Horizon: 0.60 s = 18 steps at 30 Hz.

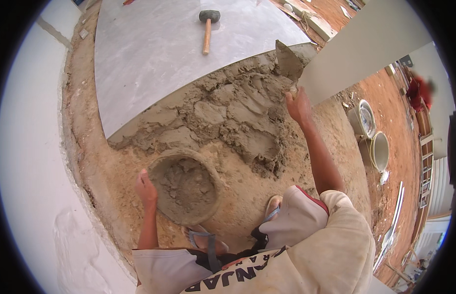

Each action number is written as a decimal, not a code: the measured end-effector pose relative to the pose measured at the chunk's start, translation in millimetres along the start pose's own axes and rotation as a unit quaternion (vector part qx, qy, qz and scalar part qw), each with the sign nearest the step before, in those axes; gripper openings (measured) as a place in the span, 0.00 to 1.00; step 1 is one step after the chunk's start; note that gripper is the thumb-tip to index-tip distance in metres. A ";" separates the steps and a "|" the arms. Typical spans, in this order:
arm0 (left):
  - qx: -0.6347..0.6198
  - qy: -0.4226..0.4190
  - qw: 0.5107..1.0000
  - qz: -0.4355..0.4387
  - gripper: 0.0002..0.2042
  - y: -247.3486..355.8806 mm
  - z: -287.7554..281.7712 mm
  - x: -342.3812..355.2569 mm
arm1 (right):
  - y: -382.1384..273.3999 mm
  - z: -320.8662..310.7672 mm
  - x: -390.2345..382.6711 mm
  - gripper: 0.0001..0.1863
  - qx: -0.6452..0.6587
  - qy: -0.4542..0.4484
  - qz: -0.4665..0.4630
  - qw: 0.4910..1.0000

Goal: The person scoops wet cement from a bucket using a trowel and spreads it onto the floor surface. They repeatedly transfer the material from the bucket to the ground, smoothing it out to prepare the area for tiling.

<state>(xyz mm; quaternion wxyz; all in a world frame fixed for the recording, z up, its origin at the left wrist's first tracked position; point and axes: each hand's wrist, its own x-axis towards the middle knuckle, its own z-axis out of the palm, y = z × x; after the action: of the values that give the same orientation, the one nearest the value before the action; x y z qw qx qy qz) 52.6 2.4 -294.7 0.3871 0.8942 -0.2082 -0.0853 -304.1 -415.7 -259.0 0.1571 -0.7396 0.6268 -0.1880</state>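
Mortar (213, 117), grey and wet, lies in a rough, lumpy bed on the ground (247, 201) along the near edge of a large grey slab (144, 63). Its surface shows smeared hollows and ridges, and loose crumbs lie along its lower right border.

Right hand (299, 105): fingers clenched around the handle of a trowel (289, 61). The trowel is at the upper right end of the mortar bed, with its blade coated in mortar and its tip directed toward the top. Whether the blade touches the bed cannot be told.

Left hand (147, 188): positioned at the left side of a round bucket (216, 188), fingers at the rim. Whether they grasp the rim or only rest against it cannot be told. The bucket stands on the ground just beside the lower left part of the bed and contains more mortar, with an uneven surface.

Surroundings: a mallet (208, 32) with a dark head and wooden handle lies on the slab, apart from both hands. A white wall (32, 147) runs along the left side. A pale wall (365, 54) extends at the upper right, near the trowel. Two pails (380, 152) are located farther right on reddish soil (402, 147).
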 end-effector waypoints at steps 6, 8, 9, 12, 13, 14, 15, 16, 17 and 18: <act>0.011 -0.030 0.999 -0.017 0.24 -6.1 1.8 1.2 | 45.0 3.0 -34.6 0.31 -0.171 -0.176 0.109 0.963; 0.010 -0.036 0.999 -0.010 0.24 -1.5 8.4 2.7 | 86.0 10.2 -31.4 0.34 -0.181 -0.187 0.113 0.959; 0.012 -0.033 0.999 -0.001 0.24 -5.4 9.8 4.0 | 98.3 16.1 -31.9 0.35 -0.182 -0.196 0.114 0.957; 0.019 -0.008 1.000 0.012 0.25 -2.5 -1.9 1.8 | 69.1 17.0 -39.6 0.39 -0.112 -0.130 0.117 0.978; 0.011 -0.002 1.000 0.017 0.25 1.7 2.1 -0.5 | 73.9 13.8 -36.1 0.36 -0.089 -0.107 0.089 0.986; 0.019 -0.012 1.000 0.015 0.25 1.7 3.8 1.0 | 76.6 14.9 -27.4 0.33 -0.062 -0.085 0.060 0.993; 0.028 -0.022 0.999 0.014 0.24 -1.5 4.6 3.4 | 79.3 15.3 -17.2 0.31 -0.036 -0.063 0.031 0.997; 0.041 -0.028 0.999 0.011 0.24 -5.2 2.6 5.1 | 77.2 18.3 -6.6 0.26 0.102 -0.122 0.080 0.984; 0.037 -0.033 0.999 0.013 0.24 -6.0 4.2 5.6 | 73.8 17.5 6.5 0.22 0.234 -0.177 0.127 0.948; 0.032 -0.037 0.999 0.015 0.24 -6.5 5.7 5.9 | 70.0 17.2 18.4 0.19 0.360 -0.227 0.169 0.889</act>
<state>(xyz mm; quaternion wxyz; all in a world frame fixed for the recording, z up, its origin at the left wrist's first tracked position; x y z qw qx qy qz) 58.2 0.1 -303.3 0.3511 0.8992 -0.2388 -0.1059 -354.0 -445.4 -305.4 0.5802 -0.5373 0.5789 -0.1987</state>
